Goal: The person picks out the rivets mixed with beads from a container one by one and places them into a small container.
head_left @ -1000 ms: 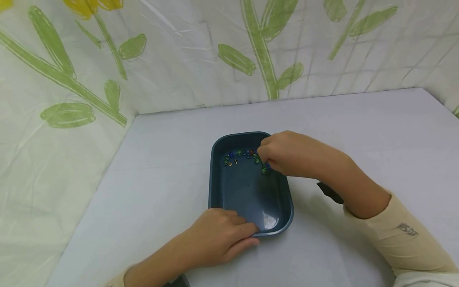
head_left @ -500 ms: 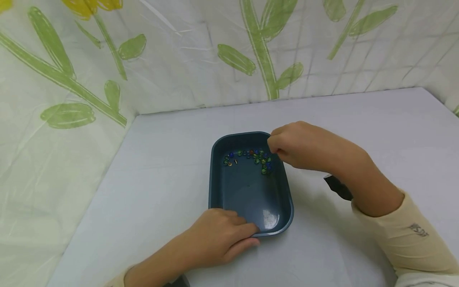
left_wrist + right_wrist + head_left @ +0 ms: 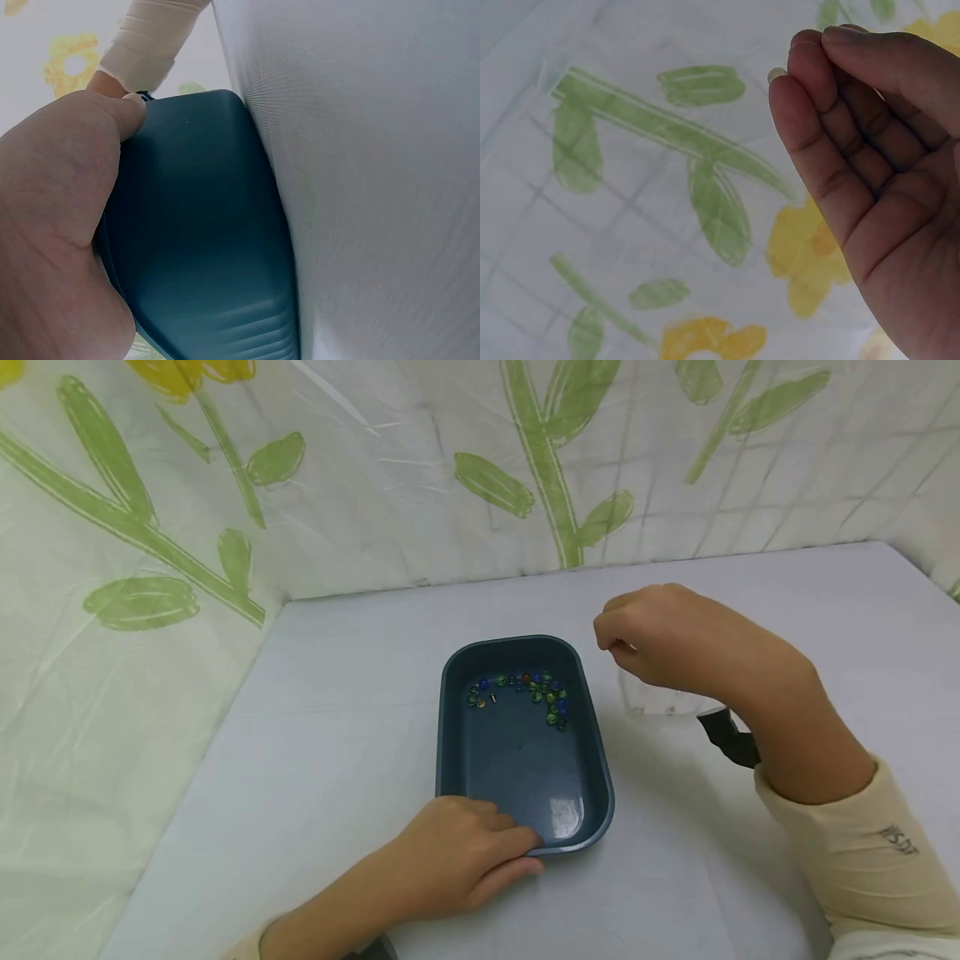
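Note:
My left hand [image 3: 472, 856] grips the near rim of a dark blue tray [image 3: 600, 768], thumb outside and fingers over the edge. In the left wrist view, the thumb presses the tray's wall [image 3: 202, 195]. Several small glass beads [image 3: 551, 697], mostly green and blue with a red one, lie along the far end and far right side inside. Two tiny gold pieces [image 3: 492, 698] lie by the left group, one shaped like a screw. My right hand [image 3: 667, 635] hovers right of the tray, thumb drawn to the curled fingertips [image 3: 810, 56]; anything between them is hidden.
Partly behind my right hand stands a clear, see-through container [image 3: 637, 697] on the white table [image 3: 337, 718]. A pale curtain [image 3: 360, 468] printed with green stems and yellow flowers rises along the back and left. A black strap [image 3: 727, 739] hangs at my right wrist.
My right hand has lifted out of the tray's far right corner and moved right and away, uncovering beads there and the clear container. The left hand and tray have stayed put.

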Motion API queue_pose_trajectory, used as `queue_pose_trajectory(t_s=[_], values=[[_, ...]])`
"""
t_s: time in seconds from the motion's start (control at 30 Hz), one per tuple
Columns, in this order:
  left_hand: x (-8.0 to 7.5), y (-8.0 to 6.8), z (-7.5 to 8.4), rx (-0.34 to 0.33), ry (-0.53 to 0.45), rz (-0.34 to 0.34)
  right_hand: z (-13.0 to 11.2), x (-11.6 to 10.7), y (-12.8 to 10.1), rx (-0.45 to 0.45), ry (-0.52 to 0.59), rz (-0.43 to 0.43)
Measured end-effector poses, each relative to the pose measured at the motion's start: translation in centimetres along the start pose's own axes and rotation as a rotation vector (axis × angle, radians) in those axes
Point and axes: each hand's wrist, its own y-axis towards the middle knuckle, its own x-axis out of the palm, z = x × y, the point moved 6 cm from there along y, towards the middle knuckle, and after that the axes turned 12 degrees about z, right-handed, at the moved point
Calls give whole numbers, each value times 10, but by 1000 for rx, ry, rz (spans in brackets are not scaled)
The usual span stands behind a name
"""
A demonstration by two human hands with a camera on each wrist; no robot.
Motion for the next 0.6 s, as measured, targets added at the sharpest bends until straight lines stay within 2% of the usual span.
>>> queue_pose_trajectory(t_s=[0.37, 0.6], values=[[-1, 1, 2, 5, 3, 11, 23, -15, -7, 164, -29, -41], [-2, 2, 2, 4, 1, 10, 34, -26, -12, 221, -38, -28]])
